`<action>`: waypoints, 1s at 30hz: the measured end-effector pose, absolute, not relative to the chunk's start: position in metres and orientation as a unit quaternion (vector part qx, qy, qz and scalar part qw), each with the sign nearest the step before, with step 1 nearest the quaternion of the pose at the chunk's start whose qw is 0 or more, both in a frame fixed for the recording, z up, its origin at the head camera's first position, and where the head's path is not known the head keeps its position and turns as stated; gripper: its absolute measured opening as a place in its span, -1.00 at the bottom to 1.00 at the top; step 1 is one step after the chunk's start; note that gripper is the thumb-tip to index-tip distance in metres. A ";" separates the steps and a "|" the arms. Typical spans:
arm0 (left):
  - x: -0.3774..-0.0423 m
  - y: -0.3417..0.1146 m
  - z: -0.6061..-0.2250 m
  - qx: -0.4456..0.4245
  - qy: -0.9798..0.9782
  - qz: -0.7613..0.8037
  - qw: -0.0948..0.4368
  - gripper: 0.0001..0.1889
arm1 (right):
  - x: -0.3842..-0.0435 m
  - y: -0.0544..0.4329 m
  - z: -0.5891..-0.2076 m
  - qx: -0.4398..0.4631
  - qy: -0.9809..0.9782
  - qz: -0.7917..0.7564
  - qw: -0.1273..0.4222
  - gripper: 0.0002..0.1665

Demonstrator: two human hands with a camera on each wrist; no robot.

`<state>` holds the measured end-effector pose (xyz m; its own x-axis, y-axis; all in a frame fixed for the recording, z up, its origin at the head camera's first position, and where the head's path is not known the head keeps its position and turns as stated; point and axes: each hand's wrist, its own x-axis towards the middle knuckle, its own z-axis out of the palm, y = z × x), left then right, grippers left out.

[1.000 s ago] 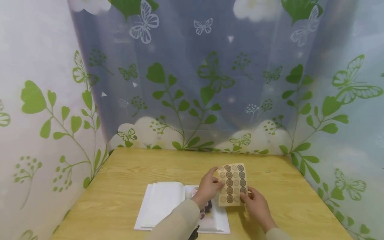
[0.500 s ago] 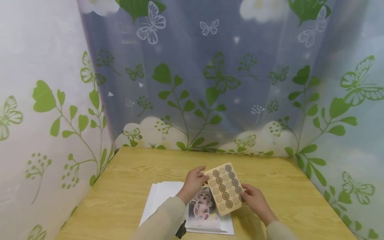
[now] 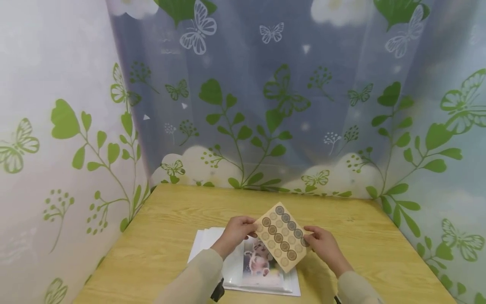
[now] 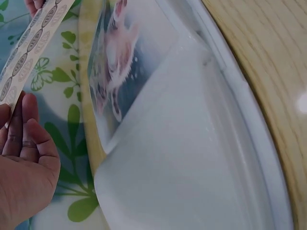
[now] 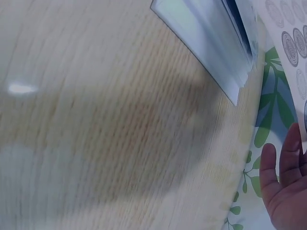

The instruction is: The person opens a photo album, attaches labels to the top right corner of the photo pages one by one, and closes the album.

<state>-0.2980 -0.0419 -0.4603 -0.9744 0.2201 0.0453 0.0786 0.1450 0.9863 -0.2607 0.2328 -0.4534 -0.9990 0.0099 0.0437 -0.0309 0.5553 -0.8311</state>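
in the head view, the left hand (image 3: 234, 234) and right hand (image 3: 324, 249) pinch opposite corners of a sticker sheet (image 3: 282, 240), probably to keep it flat and face-up; it slants across part of an animal photo (image 3: 260, 268) in the open photo album (image 3: 232, 276). in the left wrist view, thumb and fingers clamp its corner. in the right wrist view, fingertips meet its edge, the rest cut off.

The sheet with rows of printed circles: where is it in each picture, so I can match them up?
Head: the sheet, below and right of centre, between left hand and right hand.
Left wrist: upper left corner, partly cut off.
Right wrist: upper right edge, partly cut off.
Shared landmark: the white book.
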 end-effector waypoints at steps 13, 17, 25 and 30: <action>-0.291 -0.056 -0.474 0.088 0.760 0.637 0.088 -0.82 | -0.271 0.232 -0.452 -0.005 -0.881 0.472 0.037 -0.51; -0.283 -0.057 -0.476 0.083 0.761 0.636 0.100 -0.81 | -0.273 0.233 -0.452 -0.009 -0.885 0.463 0.045 -0.50; -0.273 -0.049 -0.478 0.061 0.737 0.666 0.099 -0.80 | -0.274 0.234 -0.449 -0.030 -0.896 0.436 0.076 -0.49; -0.270 -0.045 -0.484 0.032 0.712 0.697 0.080 -0.80 | -0.269 0.224 -0.451 -0.011 -0.908 0.409 0.089 -0.51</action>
<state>-0.2703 -0.0447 -0.4837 -0.9852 0.1569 -0.0691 -0.0659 0.0257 0.9975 -0.2690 0.2238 -0.4507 -0.9840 0.0917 0.1528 -0.0535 0.6658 -0.7442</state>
